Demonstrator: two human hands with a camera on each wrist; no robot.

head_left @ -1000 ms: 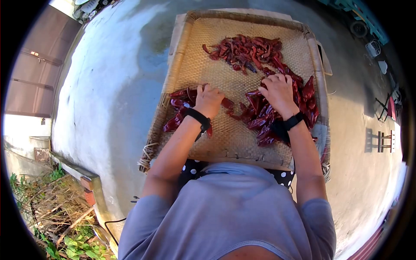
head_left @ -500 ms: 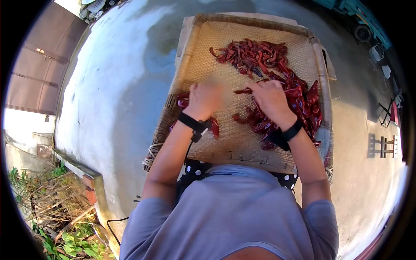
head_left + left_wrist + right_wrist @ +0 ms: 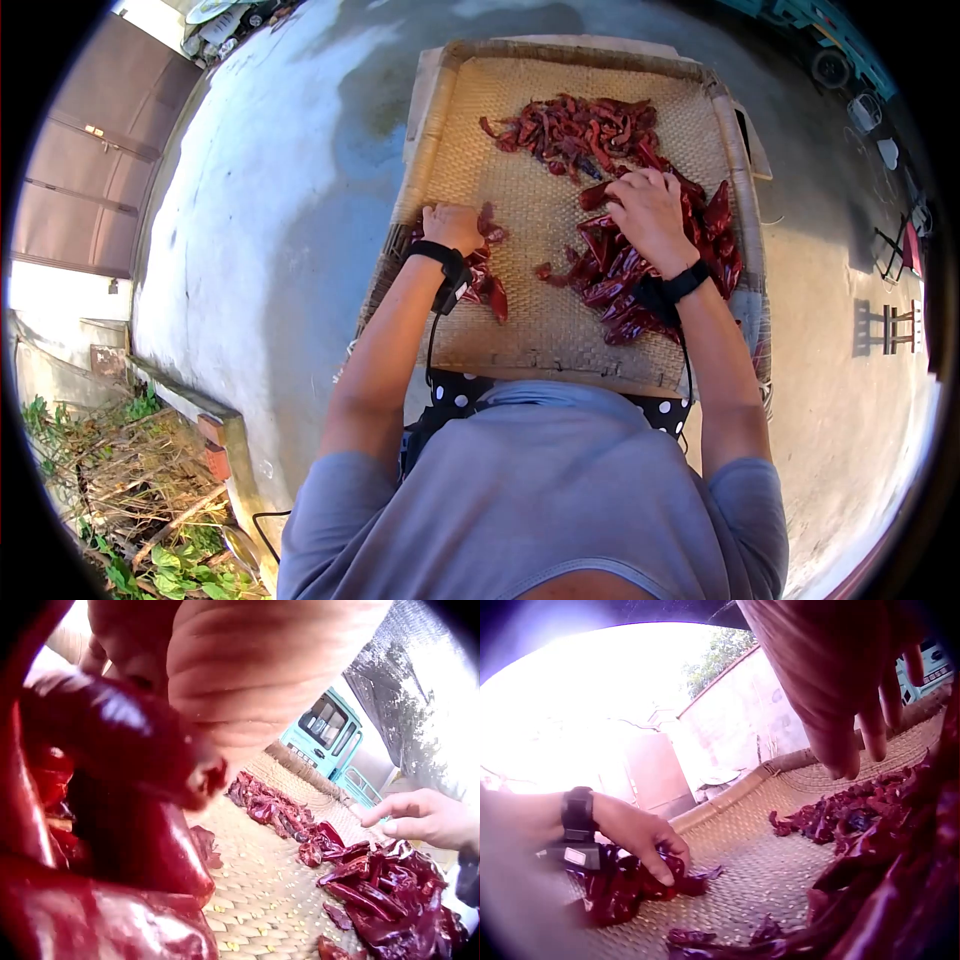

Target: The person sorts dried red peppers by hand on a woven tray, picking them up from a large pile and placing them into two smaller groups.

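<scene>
My left hand (image 3: 453, 228) is down at the left pile of glossy dark red chili peppers (image 3: 488, 290). In the right wrist view its thumb and fingers curl round a chili pepper (image 3: 676, 867) there. Large in the left wrist view, a pepper with a broken stem end (image 3: 142, 742) lies just under the palm. My right hand (image 3: 648, 215) hovers over the right heap of chili peppers (image 3: 625, 285), its fingers loosely extended and nothing visible between them. One pepper (image 3: 592, 197) lies beside its fingertips.
Both piles lie in a shallow woven tray (image 3: 520, 330) with a raised rim. Toward its far side sits a heap of shriveled, duller chilies (image 3: 590, 130). Pale seeds (image 3: 262, 930) dot the weave. Beyond the tray stands a turquoise vehicle (image 3: 322, 731).
My hands came closer over the tray's middle, the right with a pepper at its fingertips, then parted. The left has moved back to the left pile, the right back over the right heap.
</scene>
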